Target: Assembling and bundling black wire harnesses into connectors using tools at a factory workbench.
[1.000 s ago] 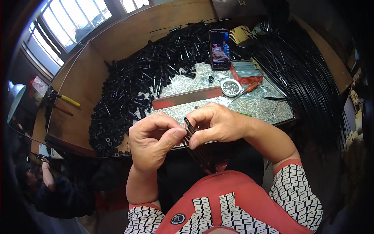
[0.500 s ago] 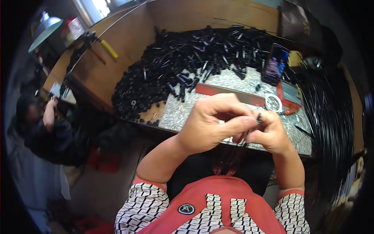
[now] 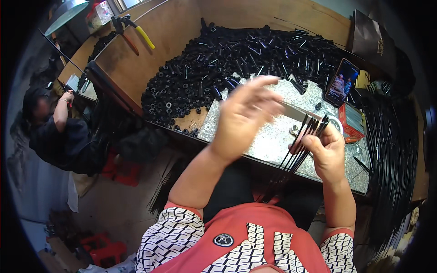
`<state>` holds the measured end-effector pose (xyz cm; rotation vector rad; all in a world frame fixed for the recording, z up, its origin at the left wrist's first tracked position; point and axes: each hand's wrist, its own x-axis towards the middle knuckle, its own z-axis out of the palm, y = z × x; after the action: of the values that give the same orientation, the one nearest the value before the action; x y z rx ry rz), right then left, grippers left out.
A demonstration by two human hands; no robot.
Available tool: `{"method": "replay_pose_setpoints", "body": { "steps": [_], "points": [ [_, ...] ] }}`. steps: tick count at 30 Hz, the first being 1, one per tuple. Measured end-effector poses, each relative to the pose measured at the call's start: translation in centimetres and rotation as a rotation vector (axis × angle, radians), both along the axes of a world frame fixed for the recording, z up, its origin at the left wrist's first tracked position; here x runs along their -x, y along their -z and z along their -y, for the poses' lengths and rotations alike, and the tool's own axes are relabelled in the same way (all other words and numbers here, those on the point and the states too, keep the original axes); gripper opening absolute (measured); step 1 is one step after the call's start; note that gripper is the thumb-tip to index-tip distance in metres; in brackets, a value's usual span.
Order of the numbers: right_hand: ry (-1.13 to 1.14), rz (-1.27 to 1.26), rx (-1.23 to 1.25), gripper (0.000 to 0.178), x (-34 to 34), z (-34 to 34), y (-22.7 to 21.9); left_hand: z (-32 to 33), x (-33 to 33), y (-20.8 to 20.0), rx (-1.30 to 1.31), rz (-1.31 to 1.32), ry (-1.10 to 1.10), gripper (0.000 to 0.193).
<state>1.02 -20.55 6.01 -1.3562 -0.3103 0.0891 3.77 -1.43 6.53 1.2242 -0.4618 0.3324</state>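
My right hand point(image 3: 328, 152) is closed around a fanned bunch of thin black rods point(image 3: 291, 159), thumb on top. Their upper ends rise past my fingers, and the lower ends run down toward my lap. My left hand point(image 3: 246, 120) is raised to the left of the rods and apart from them. Its fingers are stretched out, blurred by motion, with nothing seen in them. Beneath both hands lies a speckled light board point(image 3: 218, 123). Behind my left hand a long flat metal bar point(image 3: 298, 111) sits on the board, partly hidden.
A large heap of black tubular parts point(image 3: 255, 50) fills the back and left of the wooden-walled bench. At right are a propped phone point(image 3: 342, 82), a red box point(image 3: 353, 120) and a long bundle of black rods point(image 3: 391, 150). Pliers point(image 3: 132, 34) hang on the left wall; a co-worker point(image 3: 59, 127) sits beyond.
My hands were together over the board; now the left has drawn away up and left, with its fingers opened. The rods in my right hand are fanned and in plain sight.
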Motion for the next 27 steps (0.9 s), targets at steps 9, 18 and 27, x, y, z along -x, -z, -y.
{"method": "replay_pose_setpoints", "body": {
  "steps": [9, 18, 27],
  "points": [
    [0.091, 0.068, 0.047, 0.018, -1.3, 1.7, 0.7, -13.1, -5.6, 12.5, -1.287, -0.009, -0.832, 0.015],
    [-0.003, 0.001, -0.032, 0.014, -0.9, 2.1, 0.4, -12.9, -6.1, 12.5, -0.943, -0.086, -0.669, 0.011],
    [-0.179, -0.047, -0.097, 0.014, -0.3, 1.1, 0.0, -2.5, -2.8, 3.0, 0.172, -0.071, 0.340, 0.026]
  ]
}}
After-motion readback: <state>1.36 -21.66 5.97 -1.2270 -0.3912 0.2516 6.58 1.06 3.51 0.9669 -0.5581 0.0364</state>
